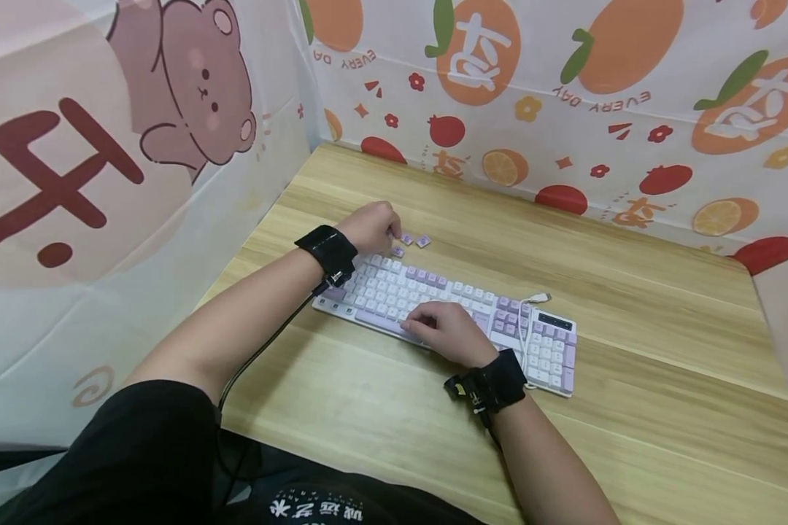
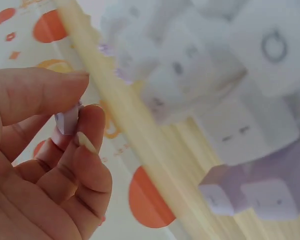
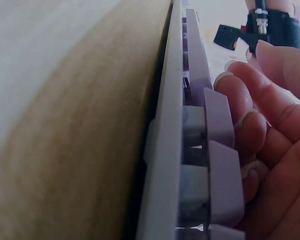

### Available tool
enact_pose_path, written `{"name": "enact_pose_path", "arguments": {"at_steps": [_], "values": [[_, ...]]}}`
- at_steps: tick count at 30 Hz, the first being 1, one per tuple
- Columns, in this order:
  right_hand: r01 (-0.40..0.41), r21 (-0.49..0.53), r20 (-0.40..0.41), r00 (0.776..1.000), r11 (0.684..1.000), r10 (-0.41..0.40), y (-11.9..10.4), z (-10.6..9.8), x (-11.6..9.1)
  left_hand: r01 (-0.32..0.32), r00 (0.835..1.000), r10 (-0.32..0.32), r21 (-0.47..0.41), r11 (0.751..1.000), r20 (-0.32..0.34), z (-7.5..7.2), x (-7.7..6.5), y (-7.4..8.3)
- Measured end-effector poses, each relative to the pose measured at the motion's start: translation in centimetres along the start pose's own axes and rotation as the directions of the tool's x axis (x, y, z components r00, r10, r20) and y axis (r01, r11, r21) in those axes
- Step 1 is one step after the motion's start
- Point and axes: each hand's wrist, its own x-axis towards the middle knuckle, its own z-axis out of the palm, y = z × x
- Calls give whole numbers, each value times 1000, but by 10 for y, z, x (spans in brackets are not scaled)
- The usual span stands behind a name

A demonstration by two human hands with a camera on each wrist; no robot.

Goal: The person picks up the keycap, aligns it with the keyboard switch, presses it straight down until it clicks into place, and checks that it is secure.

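Observation:
A white and lilac keyboard (image 1: 384, 288) lies on the wooden table at a slant in the head view. My left hand (image 1: 371, 227) is over its far left corner. In the left wrist view, thumb and fingertips of that hand pinch a small lilac keycap (image 2: 67, 120). Close by, past the keyboard's back edge, are loose keycaps, one of them a lilac keycap (image 1: 423, 241). My right hand (image 1: 453, 332) rests on the keyboard's front middle, fingers loosely curled with nothing held. The right wrist view shows its fingers beside the lilac front-row keys (image 3: 225, 182).
A white cable (image 1: 524, 328) lies across the keyboard's right part, its plug (image 1: 538, 298) past the back edge. Printed cloth (image 1: 394, 87) hangs behind and to the left of the table (image 1: 663, 350). A black lead (image 1: 263, 350) runs from the left wrist strap.

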Motion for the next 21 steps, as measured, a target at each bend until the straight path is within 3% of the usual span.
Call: {"name": "enact_pose_path", "arguments": {"at_steps": [7,16,21], "values": [[-1,2,-6,1000,1000,1,1,1,2,-54,996,48,-78,996,-69,-15,-33,6],[-8,3,-6,1000,1000,8,-1,4,1,-140,980,112,-167,976,-164,-8,-84,1],[-3,-3,-20,1000,1000,3,-2,5,2,-142,977,104,-204,969,-188,-6,-105,-2]]}}
